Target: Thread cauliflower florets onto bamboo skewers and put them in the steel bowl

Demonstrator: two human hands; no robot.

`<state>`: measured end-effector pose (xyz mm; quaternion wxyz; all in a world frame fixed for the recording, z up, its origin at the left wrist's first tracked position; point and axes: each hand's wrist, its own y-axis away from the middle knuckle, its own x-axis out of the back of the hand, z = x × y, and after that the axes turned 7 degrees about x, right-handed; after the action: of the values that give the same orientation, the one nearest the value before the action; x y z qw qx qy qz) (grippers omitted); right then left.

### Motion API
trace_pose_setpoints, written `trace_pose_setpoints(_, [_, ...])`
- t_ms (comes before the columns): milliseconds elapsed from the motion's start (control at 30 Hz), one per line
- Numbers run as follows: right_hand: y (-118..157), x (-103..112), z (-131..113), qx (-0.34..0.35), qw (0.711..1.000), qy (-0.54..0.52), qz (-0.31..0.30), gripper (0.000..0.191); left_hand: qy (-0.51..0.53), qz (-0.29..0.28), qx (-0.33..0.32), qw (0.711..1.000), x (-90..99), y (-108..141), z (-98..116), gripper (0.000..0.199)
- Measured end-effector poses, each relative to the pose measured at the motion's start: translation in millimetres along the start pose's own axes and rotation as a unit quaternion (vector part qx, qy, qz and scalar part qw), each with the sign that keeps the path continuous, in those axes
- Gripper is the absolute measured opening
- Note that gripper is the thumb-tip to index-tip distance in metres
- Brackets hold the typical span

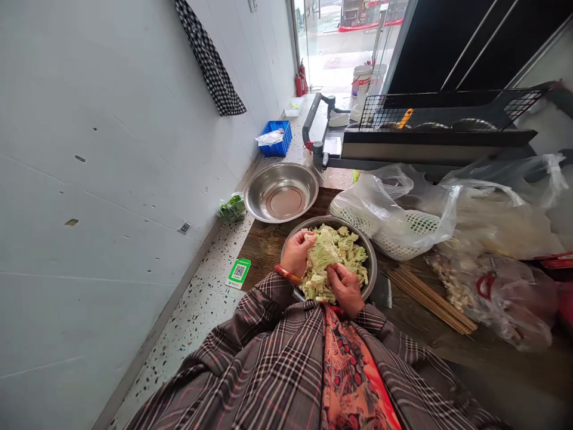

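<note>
A metal bowl (pixel 372 269) full of cauliflower florets (pixel 347 240) stands on the wooden table close to my body. Above it, both hands grip a larger pale green piece of cauliflower (pixel 323 252). My left hand (pixel 296 255) pinches its upper left side, fingers closed, with a reddish bangle at the wrist. My right hand (pixel 345 288) is closed on its lower right end, knuckles up. The fingertips are partly hidden behind the cauliflower. Just beyond, a wide metal basin (pixel 282 194) with a bare bottom rests at the table's far left corner.
Thin wooden skewers (pixel 432 298) lie to the right, beside clear plastic bags (pixel 505 298) of food. White foam-net packages in plastic (pixel 403 224) sit behind the bowl. A green QR-code card (pixel 239 273) is at the left edge. A blue crate (pixel 278 140) stands on the floor by the wall.
</note>
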<state>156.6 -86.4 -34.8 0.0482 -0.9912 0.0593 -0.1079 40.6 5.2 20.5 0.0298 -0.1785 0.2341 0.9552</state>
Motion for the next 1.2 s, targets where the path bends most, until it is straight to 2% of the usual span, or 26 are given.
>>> trace_pose_setpoints(100, [-5, -1, 6, -0.049, 0.998, -0.046, -0.004, 0.033, -0.01, -0.001, 0.008, 1.0, 4.5, -3, 5, 0.029])
trace_pose_setpoints(200, [-6, 5, 15, -0.069, 0.996, -0.043, 0.022, 0.036, -0.038, 0.01, 0.012, 0.999, 15.5, -9, 1, 0.029])
trace_pose_setpoints(300, [-3, 21, 25, -0.062, 0.996, -0.012, 0.059, 0.037, -0.068, 0.053, 0.018, 0.996, 36.9, -19, -6, 0.035])
trace_pose_setpoints(433, [11, 47, 38, -0.092, 0.986, 0.031, 0.132, 0.04, -0.114, 0.104, 0.027, 0.988, 71.4, -30, -18, 0.033])
trace_pose_setpoints(567, [29, 62, 49, -0.112, 0.981, 0.043, 0.155, 0.044, -0.192, 0.082, 0.058, 0.976, 91.7, -36, -38, 0.029])
trace_pose_setpoints(633, [36, 62, 51, -0.123, 0.98, 0.042, 0.154, 0.046, -0.262, 0.077, 0.032, 0.961, 96.0, -40, -47, 0.024])
trace_pose_setpoints(733, [39, 56, 49, -0.138, 0.979, 0.043, 0.145, 0.044, -0.383, 0.092, -0.068, 0.916, 98.2, -50, -57, 0.018])
trace_pose_setpoints(833, [36, 47, 44, -0.14, 0.982, 0.046, 0.119, 0.043, -0.456, 0.065, -0.124, 0.879, 96.3, -61, -62, 0.019])
trace_pose_setpoints(900, [33, 43, 41, -0.13, 0.985, 0.052, 0.105, 0.043, -0.48, 0.044, -0.126, 0.867, 93.7, -66, -65, 0.018])
trace_pose_setpoints(1000, [31, 38, 40, -0.117, 0.987, 0.056, 0.098, 0.043, -0.493, 0.046, -0.109, 0.862, 91.5, -69, -70, 0.019])
trace_pose_setpoints(1200, [30, 36, 39, -0.136, 0.985, 0.038, 0.095, 0.042, -0.527, 0.008, -0.081, 0.846, 97.1, -58, -75, 0.047])
